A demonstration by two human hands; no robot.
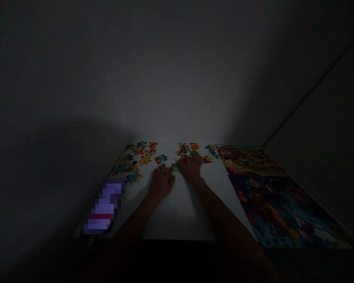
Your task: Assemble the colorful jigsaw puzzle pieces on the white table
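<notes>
In the head view my left hand [161,181] lies low over the white table, its fingers stretched forward and a little apart. The fingertips are beside a small green and pale puzzle piece [175,167]. My right hand [191,168] is just right of that piece, with its fingers bent down and together at the puzzle pieces. An orange-red patch shows at its fingertips; dim light and the hand hide most of it. Joined puzzle pieces [183,147] lie just beyond my right hand. A teal and brown puzzle piece [161,158] lies beyond my left hand.
Many loose puzzle pieces [132,177] spread along the table's left side. A few more pieces [212,151] lie at the back right. Two colourful picture sheets [283,212] cover the right side. A blurred-out lit screen [104,206] stands at left front. A wall [177,98] rises behind.
</notes>
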